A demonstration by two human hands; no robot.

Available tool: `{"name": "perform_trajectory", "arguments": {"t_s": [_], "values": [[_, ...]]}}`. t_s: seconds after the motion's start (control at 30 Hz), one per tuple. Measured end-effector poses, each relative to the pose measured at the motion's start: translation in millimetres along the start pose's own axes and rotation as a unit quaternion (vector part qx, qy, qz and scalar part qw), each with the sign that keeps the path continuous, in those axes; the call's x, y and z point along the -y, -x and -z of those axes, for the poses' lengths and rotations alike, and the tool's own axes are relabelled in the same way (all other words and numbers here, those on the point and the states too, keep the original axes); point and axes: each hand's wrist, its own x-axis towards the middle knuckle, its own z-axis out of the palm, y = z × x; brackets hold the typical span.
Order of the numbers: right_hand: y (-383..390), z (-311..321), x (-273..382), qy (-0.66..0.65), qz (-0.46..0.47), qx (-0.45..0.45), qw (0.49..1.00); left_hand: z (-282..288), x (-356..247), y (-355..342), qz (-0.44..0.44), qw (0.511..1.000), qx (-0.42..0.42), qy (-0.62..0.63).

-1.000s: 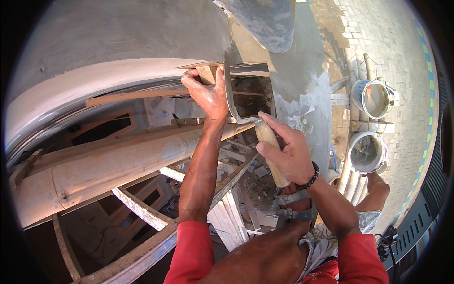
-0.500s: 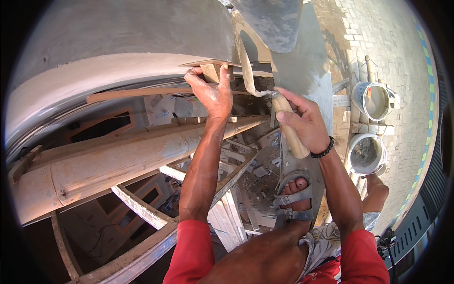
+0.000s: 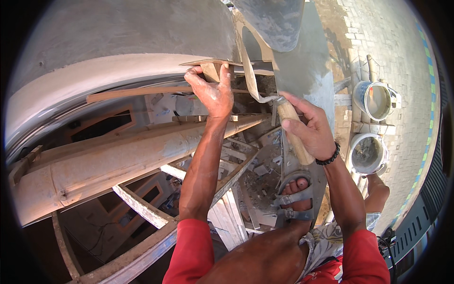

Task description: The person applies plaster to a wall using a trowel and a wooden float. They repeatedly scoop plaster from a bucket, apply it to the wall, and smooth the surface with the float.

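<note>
My left hand [image 3: 215,97] grips the wooden block handle [image 3: 211,72] of a thin flat float. The float's board [image 3: 201,62] lies along the lower edge of the grey plastered wall [image 3: 142,28]. In my right hand [image 3: 316,125] is a trowel, its thick wooden handle [image 3: 294,132] under my thumb and fingers. From the handle a bent metal neck leads to the trowel's blade [image 3: 248,68], seen nearly edge-on beside the wall's end corner. Whether the blade touches that corner, I cannot tell.
Bamboo poles [image 3: 109,165] and a wooden frame [image 3: 142,208] stand at the left, above rubble. My sandalled foot [image 3: 296,201] rests on a narrow plank. At right are two buckets of grey material, one upper [image 3: 378,102], one lower [image 3: 367,154]. A rounded grey surface [image 3: 272,23] hangs at the top.
My right hand and the trowel have shifted slightly right and toward me. My left hand and the float are almost unmoved.
</note>
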Motion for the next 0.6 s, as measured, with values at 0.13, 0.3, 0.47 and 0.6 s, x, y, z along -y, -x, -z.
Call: {"name": "perform_trajectory", "arguments": {"t_s": [0.13, 0.3, 0.47, 0.6], "values": [[-22.6, 2.9, -1.1, 0.025, -0.003, -0.005, 1.0, 2.0, -3.2, 0.1, 0.024, 1.0, 0.007, 0.014], [-22.8, -1.6, -0.2, 0.104, 0.046, 0.026, 0.993, -0.1, -0.8, 0.1, 0.017, 1.0, 0.007, 0.019], [5.3, 7.5, 3.6, 0.083, 0.073, 0.061, 0.992, 0.3, 0.1, 0.5, 0.003, 1.0, -0.005, 0.003], [5.9, 11.6, -3.8, -0.038, -0.036, 0.003, 0.999, 0.5, 0.6, 0.4, -0.001, 1.0, 0.0, -0.007]]}}
